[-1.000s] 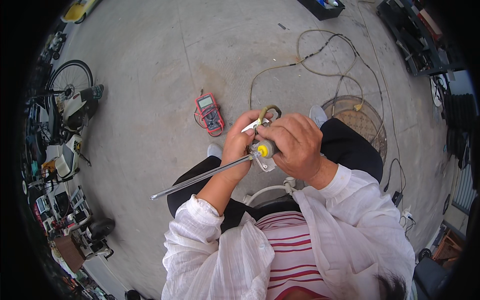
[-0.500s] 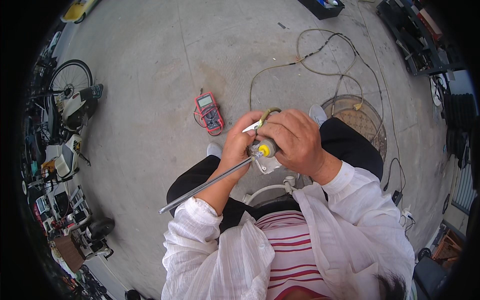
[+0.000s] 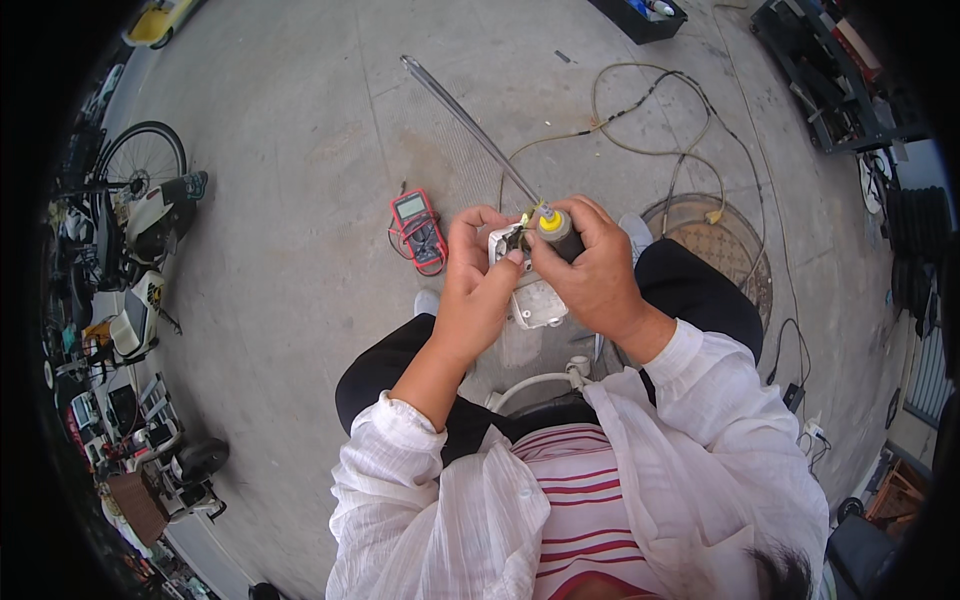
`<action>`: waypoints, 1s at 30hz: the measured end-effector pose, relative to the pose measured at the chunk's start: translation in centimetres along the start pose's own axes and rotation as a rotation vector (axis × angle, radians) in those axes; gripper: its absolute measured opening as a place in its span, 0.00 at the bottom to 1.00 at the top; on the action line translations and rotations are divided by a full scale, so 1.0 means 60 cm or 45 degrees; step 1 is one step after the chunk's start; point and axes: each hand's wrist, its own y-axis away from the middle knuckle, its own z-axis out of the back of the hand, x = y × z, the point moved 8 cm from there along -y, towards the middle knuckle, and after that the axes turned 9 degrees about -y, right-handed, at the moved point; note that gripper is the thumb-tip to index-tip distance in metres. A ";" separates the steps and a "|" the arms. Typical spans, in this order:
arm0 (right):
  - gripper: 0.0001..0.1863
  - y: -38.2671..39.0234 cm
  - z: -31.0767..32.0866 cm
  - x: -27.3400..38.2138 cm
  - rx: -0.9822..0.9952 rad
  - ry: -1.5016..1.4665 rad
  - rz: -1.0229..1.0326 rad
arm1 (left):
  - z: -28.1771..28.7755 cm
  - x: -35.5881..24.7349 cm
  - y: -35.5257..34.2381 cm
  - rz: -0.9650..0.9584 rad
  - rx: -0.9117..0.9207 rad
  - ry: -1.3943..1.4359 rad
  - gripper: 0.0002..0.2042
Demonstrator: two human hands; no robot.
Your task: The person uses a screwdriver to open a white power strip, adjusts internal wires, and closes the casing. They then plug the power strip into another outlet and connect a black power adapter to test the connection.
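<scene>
My right hand (image 3: 606,268) is closed round the dark handle of a long screwdriver (image 3: 563,238) with a yellow collar. Its metal shaft slants away to the far left, over the floor. My left hand (image 3: 472,285) grips a small white plastic housing (image 3: 496,243), thumb pressed on its inner side. Dark and yellowish wires show inside, partly covered by fingers. Just below the hands is an open white plastic shell (image 3: 541,308); whether it joins the housing cannot be made out. A yellowish cable (image 3: 548,137) runs across the floor toward my hands.
A red multimeter (image 3: 418,228) with its leads lies on the concrete, left of my hands. A round manhole cover (image 3: 712,238) is by my right knee. Parked scooters (image 3: 150,310) line the left side. A black bin (image 3: 640,22) and dark shelving (image 3: 835,85) stand far right.
The screwdriver has swung round, its shaft turning from near left to far left. My hands have shifted, and the housing's wired inside and the white shell now show more.
</scene>
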 end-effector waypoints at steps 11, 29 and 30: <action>0.15 0.001 -0.007 0.015 0.093 0.071 0.084 | 0.007 -0.012 0.005 -0.194 -0.102 -0.279 0.11; 0.12 0.006 -0.008 0.014 0.083 -0.080 0.078 | 0.006 -0.021 0.008 -0.174 -0.133 -0.315 0.08; 0.12 0.005 -0.008 0.014 0.079 -0.096 0.078 | 0.005 -0.021 0.008 -0.171 -0.131 -0.299 0.08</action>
